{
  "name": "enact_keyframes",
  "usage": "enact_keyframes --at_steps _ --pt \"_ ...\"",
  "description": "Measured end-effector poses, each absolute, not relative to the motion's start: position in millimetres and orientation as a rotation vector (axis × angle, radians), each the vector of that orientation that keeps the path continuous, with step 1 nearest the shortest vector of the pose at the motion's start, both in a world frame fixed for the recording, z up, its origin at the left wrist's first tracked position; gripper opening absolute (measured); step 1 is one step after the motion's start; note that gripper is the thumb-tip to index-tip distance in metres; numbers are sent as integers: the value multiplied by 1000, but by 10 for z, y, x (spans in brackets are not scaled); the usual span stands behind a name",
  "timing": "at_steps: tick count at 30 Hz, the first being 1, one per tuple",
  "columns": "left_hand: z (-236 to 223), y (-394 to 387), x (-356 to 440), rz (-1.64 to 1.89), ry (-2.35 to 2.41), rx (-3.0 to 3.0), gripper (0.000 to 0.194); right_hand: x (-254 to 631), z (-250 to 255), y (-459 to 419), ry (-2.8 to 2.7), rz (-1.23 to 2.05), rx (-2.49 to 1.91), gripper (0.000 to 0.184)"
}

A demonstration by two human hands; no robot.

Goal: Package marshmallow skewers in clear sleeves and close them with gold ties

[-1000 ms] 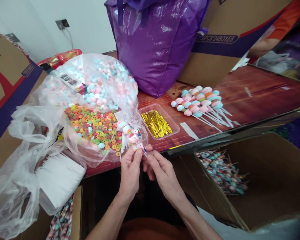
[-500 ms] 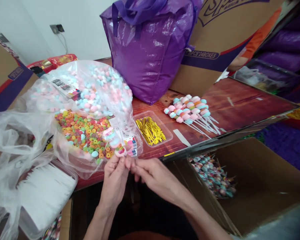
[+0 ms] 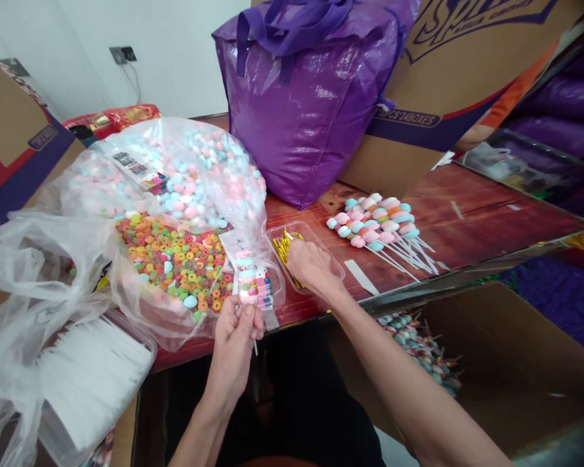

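Note:
A candy skewer (image 3: 248, 275) of marshmallows and ring gummies, in a clear wrapper, stands upright in my left hand (image 3: 237, 331). The fingers are closed round the gathered wrapper and stick, whose white end pokes out below. My right hand (image 3: 311, 263) reaches into a clear shallow tray (image 3: 338, 267) of gold twist ties (image 3: 283, 245). Its fingers are bent together on the ties, and the hand hides what is between the fingertips. Left of the skewer lies an open plastic bag of ring gummies (image 3: 170, 259), with a bag of pastel marshmallows (image 3: 189, 175) behind it.
Several unwrapped candy skewers (image 3: 377, 220) lie right of the tray. White sticks (image 3: 95, 370) fill a container at lower left. A purple bag (image 3: 306, 104) and a carton (image 3: 403, 149) stand behind. Below the table's right edge, a box (image 3: 506, 363) holds wrapped skewers (image 3: 421, 347).
My right hand has left the skewer's wrapper neck and moved right and forward into the tray of twist ties. My left hand still holds the skewer, now more upright.

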State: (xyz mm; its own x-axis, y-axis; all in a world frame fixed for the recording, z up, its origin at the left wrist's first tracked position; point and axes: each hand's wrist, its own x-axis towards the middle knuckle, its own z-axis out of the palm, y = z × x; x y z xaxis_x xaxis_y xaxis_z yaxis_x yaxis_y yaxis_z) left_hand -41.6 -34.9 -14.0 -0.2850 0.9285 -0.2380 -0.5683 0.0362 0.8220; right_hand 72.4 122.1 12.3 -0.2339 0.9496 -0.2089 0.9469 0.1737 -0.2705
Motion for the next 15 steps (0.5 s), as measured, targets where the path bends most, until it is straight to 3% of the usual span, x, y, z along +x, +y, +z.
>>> enact_keyframes --at_steps 15 --pt "-86 -241 -419 1648 1088 396 30 1079 52 1211 -2210 500 -1652 21"
